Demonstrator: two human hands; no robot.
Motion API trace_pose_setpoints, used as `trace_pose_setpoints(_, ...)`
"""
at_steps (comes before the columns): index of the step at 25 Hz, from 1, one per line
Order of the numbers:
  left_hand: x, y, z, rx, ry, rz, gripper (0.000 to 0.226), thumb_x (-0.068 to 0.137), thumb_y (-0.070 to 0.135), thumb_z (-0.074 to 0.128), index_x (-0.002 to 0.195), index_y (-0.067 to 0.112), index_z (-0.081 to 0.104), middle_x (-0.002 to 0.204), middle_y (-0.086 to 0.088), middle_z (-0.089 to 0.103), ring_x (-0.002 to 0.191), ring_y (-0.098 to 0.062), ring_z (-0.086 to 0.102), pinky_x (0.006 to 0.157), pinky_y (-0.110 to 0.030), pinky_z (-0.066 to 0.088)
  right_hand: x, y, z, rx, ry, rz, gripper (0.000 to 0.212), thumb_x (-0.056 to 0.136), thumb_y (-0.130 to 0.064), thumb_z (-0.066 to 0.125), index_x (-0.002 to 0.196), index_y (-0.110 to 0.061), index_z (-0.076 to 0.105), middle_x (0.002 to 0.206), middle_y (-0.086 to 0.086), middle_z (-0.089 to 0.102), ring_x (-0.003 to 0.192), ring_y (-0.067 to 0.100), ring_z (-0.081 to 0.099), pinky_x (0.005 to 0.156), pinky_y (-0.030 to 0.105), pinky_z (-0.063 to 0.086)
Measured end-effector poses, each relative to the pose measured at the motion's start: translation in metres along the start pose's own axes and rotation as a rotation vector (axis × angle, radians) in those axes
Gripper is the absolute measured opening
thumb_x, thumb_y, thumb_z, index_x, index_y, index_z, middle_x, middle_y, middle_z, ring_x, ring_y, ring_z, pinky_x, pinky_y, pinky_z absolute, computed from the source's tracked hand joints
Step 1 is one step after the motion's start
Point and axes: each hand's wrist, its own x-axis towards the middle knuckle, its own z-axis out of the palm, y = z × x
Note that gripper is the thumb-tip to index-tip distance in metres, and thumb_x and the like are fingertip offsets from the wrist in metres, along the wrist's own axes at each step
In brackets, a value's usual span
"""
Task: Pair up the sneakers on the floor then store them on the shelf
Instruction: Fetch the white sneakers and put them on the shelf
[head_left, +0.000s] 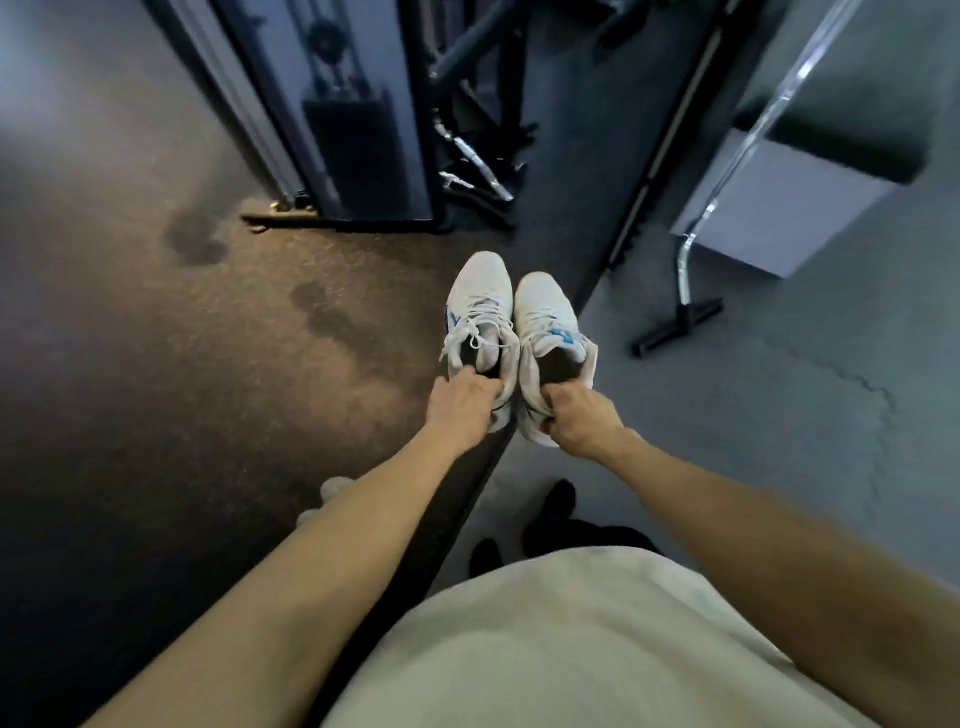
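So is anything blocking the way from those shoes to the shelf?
Cannot tell: no shelf is in view. The left hand and right hand each hold a white sneaker, side by side above the floor.

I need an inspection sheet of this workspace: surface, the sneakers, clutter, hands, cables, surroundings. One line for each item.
Surface: brown carpet on the left, grey floor on the right.
Job's things: two white sneakers with blue marks, left sneaker and right sneaker, side by side, toes forward.
Clutter: a pale object beneath the left forearm, unclear.
Grippers: left hand grips the left sneaker's collar; right hand grips the right sneaker's heel.
Cables: nothing seen.
Surroundings: chrome-framed bench, dark metal equipment; no shelf in view.
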Motion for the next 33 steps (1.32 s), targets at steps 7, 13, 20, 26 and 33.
trace_pose_setpoints(7, 0.019, 0.135, 0.018, 0.135, -0.060, 0.399, 0.024, 0.089, 0.026, 0.063, 0.113, 0.023, 0.062, 0.114, -0.009, 0.057, 0.108, -0.026, 0.055, 0.089, -0.039, 0.041, -0.100, 0.107, 0.009, 0.166, 0.135, 0.375, 0.010, 0.084, -0.017, 0.061, 0.093, -0.015, 0.056, 0.106, 0.009, 0.062, 0.095, 0.032, 0.062, 0.076, 0.036, 0.048)
trace_pose_setpoints(13, 0.020, 0.290, 0.033, 0.263, -0.082, 0.691, 0.023, 0.090, 0.024, 0.062, 0.113, 0.021, 0.061, 0.115, -0.010, 0.056, 0.107, -0.028, 0.056, 0.089, -0.039, 0.041, -0.194, 0.219, 0.014, 0.300, 0.268, 0.624, 0.007, 0.085, -0.018, 0.060, 0.090, -0.016, 0.055, 0.103, 0.009, 0.064, 0.092, 0.032, 0.062, 0.073, 0.034, 0.047)
trace_pose_setpoints(20, 0.008, 0.494, 0.063, 0.348, -0.100, 0.841, 0.024, 0.090, 0.027, 0.064, 0.112, 0.020, 0.061, 0.119, -0.010, 0.054, 0.108, -0.031, 0.057, 0.093, -0.039, 0.040, -0.302, 0.374, 0.013, 0.415, 0.394, 0.762, 0.008, 0.085, -0.021, 0.061, 0.087, -0.016, 0.056, 0.097, 0.009, 0.064, 0.089, 0.035, 0.063, 0.071, 0.034, 0.046)
trace_pose_setpoints(26, 0.020, 0.635, 0.076, 0.387, -0.095, 0.935, 0.029, 0.089, 0.028, 0.066, 0.116, 0.022, 0.061, 0.119, -0.011, 0.055, 0.108, -0.031, 0.058, 0.095, -0.041, 0.039, -0.354, 0.491, -0.006, 0.461, 0.445, 0.844, 0.010, 0.085, -0.018, 0.059, 0.094, -0.013, 0.060, 0.096, 0.009, 0.064, 0.088, 0.033, 0.063, 0.073, 0.037, 0.050)
trace_pose_setpoints(33, 0.101, 0.791, 0.095, 0.415, -0.121, 0.971, 0.027, 0.088, 0.026, 0.066, 0.114, 0.021, 0.062, 0.117, -0.011, 0.055, 0.107, -0.032, 0.058, 0.094, -0.040, 0.040, -0.348, 0.651, -0.048, 0.458, 0.445, 0.910, 0.017, 0.086, -0.023, 0.059, 0.098, -0.011, 0.061, 0.100, 0.011, 0.064, 0.089, 0.035, 0.062, 0.073, 0.037, 0.050)
